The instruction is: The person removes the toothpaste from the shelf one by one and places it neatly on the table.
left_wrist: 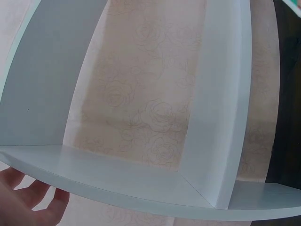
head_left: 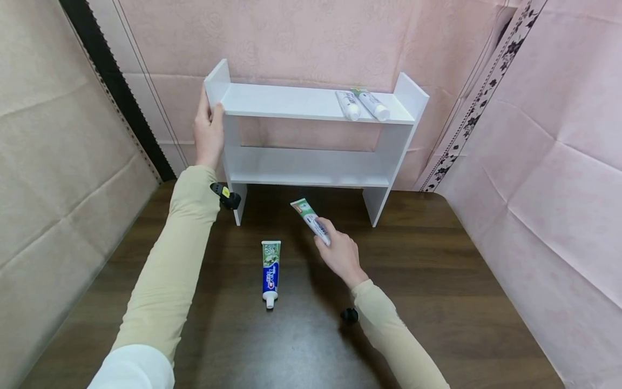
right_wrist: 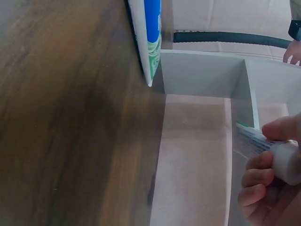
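Observation:
A white two-tier shelf (head_left: 311, 165) stands at the back of the wooden table. My left hand (head_left: 209, 129) holds its left side panel near the top; in the left wrist view the fingers (left_wrist: 51, 205) curl against the outer face. In my right hand (head_left: 340, 251) is a white and green toothpaste tube (head_left: 306, 213), gripped near its cap end and tilted in front of the shelf, above the table. The right wrist view shows thumb and fingers wrapped around this tube (right_wrist: 254, 139). A blue, green and white toothpaste tube (head_left: 270, 273) lies on the table, cap toward me.
Two white tubes, one on the left (head_left: 348, 105) and one on the right (head_left: 373, 105), lie side by side at the right end of the upper shelf board. Pink patterned cloth (head_left: 316, 43) hangs behind the shelf, with pale cloth walls on both sides of the table (head_left: 437, 281).

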A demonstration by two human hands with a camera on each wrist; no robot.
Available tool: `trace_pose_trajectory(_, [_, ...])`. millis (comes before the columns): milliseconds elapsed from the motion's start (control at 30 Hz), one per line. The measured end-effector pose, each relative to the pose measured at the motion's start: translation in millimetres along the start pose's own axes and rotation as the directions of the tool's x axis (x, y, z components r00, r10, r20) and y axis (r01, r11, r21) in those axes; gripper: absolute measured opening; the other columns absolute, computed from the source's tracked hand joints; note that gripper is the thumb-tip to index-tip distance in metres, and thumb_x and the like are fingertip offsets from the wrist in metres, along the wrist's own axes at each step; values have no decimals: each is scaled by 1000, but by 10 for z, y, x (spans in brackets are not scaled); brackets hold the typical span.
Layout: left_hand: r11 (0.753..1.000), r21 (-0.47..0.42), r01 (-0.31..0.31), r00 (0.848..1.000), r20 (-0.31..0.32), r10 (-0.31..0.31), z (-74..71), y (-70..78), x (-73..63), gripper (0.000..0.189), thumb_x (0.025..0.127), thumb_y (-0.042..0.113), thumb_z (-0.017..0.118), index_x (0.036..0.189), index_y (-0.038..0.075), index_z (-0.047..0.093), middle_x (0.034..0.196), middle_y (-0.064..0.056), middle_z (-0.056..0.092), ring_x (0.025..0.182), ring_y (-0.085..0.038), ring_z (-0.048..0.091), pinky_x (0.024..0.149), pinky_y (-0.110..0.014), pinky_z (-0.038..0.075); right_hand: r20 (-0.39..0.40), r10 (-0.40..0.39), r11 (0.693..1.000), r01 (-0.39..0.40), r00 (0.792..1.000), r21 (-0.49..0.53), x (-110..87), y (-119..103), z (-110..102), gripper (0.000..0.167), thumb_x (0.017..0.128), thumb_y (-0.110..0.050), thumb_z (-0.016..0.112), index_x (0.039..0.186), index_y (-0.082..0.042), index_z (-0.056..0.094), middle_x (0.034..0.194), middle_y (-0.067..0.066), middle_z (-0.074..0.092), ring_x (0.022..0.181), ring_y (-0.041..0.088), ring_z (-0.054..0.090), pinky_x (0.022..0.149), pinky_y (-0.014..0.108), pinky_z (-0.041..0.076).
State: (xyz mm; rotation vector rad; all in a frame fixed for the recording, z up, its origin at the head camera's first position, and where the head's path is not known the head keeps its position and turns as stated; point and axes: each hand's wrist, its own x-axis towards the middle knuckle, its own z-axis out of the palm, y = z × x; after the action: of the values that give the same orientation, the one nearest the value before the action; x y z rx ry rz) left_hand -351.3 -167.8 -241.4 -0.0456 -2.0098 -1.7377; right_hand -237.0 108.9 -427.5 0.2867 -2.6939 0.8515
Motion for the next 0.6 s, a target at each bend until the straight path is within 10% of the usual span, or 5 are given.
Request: trace_pose_trajectory(600, [1000,-4,-3,1000,0,3,-1,-14,7,56,103,30,39,154,37,18,159,14,25,143,-4,30,116,-27,27,220,60,989,-29,974,-143,-110,153,157,37,90,-25,61,126,-22,60,90,12,71,54,18,49,45,29,34])
